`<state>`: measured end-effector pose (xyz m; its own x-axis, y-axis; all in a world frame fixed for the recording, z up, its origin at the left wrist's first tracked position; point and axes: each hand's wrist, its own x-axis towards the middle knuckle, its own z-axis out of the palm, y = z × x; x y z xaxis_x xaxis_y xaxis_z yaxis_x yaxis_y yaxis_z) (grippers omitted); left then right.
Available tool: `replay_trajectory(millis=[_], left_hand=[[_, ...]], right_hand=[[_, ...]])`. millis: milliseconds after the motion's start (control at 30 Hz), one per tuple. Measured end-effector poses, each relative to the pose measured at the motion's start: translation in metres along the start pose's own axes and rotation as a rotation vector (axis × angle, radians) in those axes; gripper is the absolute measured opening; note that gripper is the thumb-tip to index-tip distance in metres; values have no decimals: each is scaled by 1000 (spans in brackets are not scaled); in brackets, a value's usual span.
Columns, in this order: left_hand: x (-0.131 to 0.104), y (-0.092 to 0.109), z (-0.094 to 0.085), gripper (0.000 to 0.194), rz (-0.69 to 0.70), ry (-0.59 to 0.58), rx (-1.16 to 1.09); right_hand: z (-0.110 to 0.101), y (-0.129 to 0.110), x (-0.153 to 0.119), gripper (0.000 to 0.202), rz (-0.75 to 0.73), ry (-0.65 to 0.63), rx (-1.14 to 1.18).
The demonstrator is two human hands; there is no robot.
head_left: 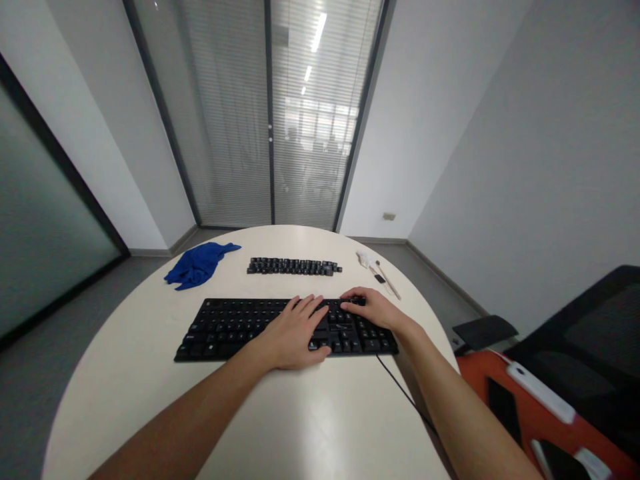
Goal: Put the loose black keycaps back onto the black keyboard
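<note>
A black keyboard [235, 327] lies on the round cream table [310, 427], its long side towards me. My left hand [297, 333] rests flat on the middle-right part of the keys, fingers spread and thumb near the front edge. At the back right corner of the keyboard is my right hand [373, 308], its fingers curled and its thumb and index finger close around a spot among the keys. What lies between those fingertips is too small and dark to make out. Behind the keyboard, loose black keycaps [293, 267] stand lined up in rows.
A crumpled blue cloth [200, 265] lies at the back left. Thin sticks [389, 280] and a whitish crumpled item [367, 259] are at the back right. The keyboard's cable [405, 393] runs off the right edge, beside an orange chair seat [480, 380] bearing phones and a white bar.
</note>
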<state>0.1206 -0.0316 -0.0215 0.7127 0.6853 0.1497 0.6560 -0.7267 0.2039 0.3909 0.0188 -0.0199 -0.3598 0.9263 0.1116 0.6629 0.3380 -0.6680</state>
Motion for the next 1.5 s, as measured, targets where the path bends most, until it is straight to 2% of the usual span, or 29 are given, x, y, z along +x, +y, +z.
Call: replay_trajectory(millis=[300, 500, 633, 767, 967, 1200, 1367, 1433, 1500], left_hand=[[0, 0, -1, 80, 0, -3, 10], [0, 0, -2, 80, 9, -13, -1], [1, 0, -3, 80, 10, -7, -22], [1, 0, -3, 80, 11, -8, -19], [0, 0, -4, 80, 5, -21, -7], [0, 0, -4, 78, 10, -14, -17], [1, 1, -4, 78, 8, -16, -9], [1, 1, -4, 79, 4, -19, 0], [1, 1, -4, 79, 3, -16, 4]], right_hand=[[-3, 0, 3, 35, -37, 21, -27], [-7, 16, 32, 29, 159, 171, -311], [-10, 25, 54, 41, 219, 213, -411], [-13, 25, 71, 50, 216, 188, -487], [-9, 12, 85, 37, 222, 148, -563], [0, -2, 77, 22, 328, 202, -623], [-4, -16, 60, 17, 364, 217, -614], [-8, -22, 51, 20, 323, 214, -563], [-12, -27, 39, 21, 199, 172, -387]])
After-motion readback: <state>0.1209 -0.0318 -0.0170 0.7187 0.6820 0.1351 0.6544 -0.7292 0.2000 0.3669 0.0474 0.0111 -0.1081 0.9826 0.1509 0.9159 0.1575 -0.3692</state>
